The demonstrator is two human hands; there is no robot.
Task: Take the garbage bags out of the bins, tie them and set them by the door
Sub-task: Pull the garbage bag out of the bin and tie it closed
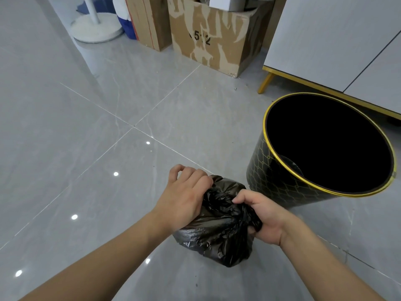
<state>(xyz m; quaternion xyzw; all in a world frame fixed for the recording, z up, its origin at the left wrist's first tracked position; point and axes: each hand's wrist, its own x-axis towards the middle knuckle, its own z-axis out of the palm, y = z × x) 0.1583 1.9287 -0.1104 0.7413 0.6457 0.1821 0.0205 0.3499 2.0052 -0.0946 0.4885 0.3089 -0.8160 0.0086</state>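
A small black garbage bag [217,237] sits on the grey tiled floor in the lower middle of the head view, its top bunched into a twist. My left hand [184,196] grips the bunched plastic from the left. My right hand [263,216] pinches and holds the twisted end from the right. Just right of the bag stands a round black bin [280,183] with a gold rim and gold lattice pattern. The bin's inside looks dark and shows no liner.
A white cabinet on gold legs [338,51] stands behind the bin at the right. Worn cardboard boxes [208,38] line the back wall. A white round stand base [95,27] is at the back left. Grey floor tiles [76,137] stretch to the left.
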